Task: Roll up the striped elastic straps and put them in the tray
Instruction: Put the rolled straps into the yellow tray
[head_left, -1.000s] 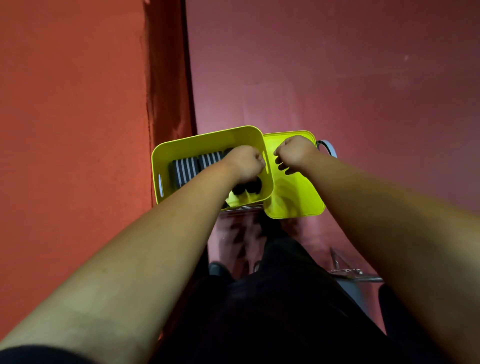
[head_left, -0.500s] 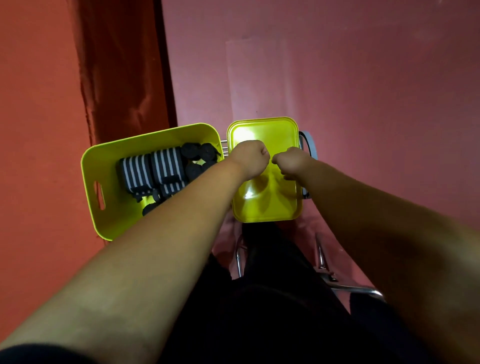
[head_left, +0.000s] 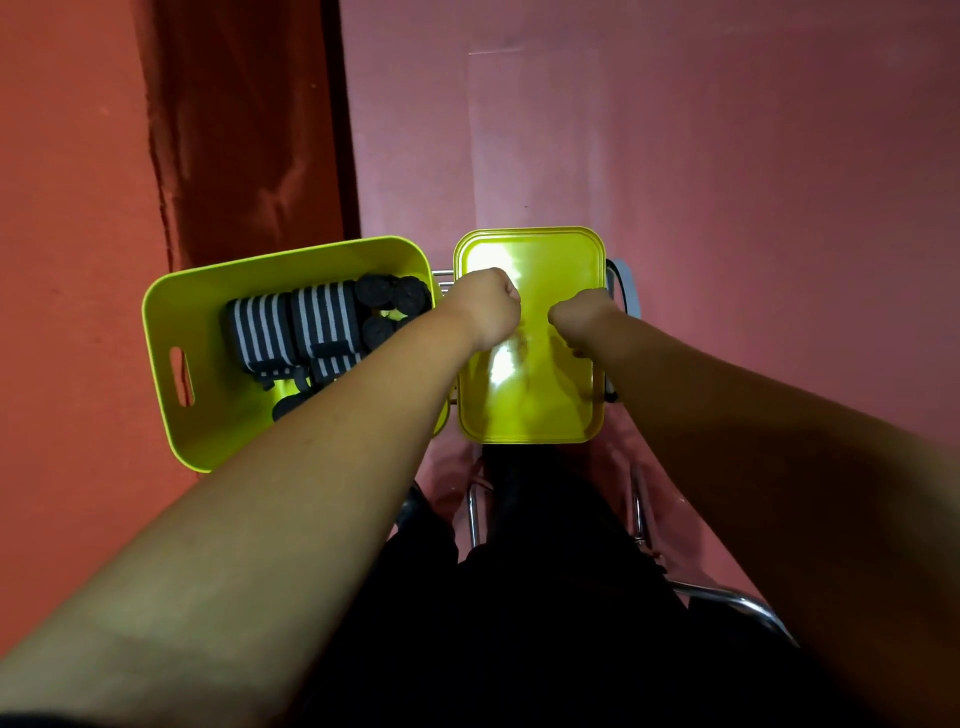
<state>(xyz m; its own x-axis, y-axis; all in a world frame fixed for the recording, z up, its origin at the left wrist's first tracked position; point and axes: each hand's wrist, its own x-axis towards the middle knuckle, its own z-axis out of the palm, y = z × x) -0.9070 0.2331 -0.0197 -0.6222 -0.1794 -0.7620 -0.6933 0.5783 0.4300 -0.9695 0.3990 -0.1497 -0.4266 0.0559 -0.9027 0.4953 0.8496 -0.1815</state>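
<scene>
Several rolled striped elastic straps (head_left: 291, 327), black and white, lie with dark rolls (head_left: 395, 293) inside a lime-green bin (head_left: 176, 312) on the left. To its right sits a flat lime-green tray (head_left: 535, 405) with nothing lying on its visible surface. My left hand (head_left: 485, 306) hovers as a fist over the tray's left part. My right hand (head_left: 584, 322) is a fist over its right part. No strap shows in either hand or between them; the palms face down and are hidden.
A grey strap loop (head_left: 626, 291) pokes out past the tray's right edge. The bin and tray rest on a chrome wire rack (head_left: 472, 512) before a pink wall (head_left: 675, 156). A dark red curtain (head_left: 244, 130) hangs at left. My dark-clothed legs (head_left: 519, 597) fill the bottom.
My left hand left the bin and moved right over the tray. My right hand shifted to the tray's right part. The view panned left, so more of the bin shows.
</scene>
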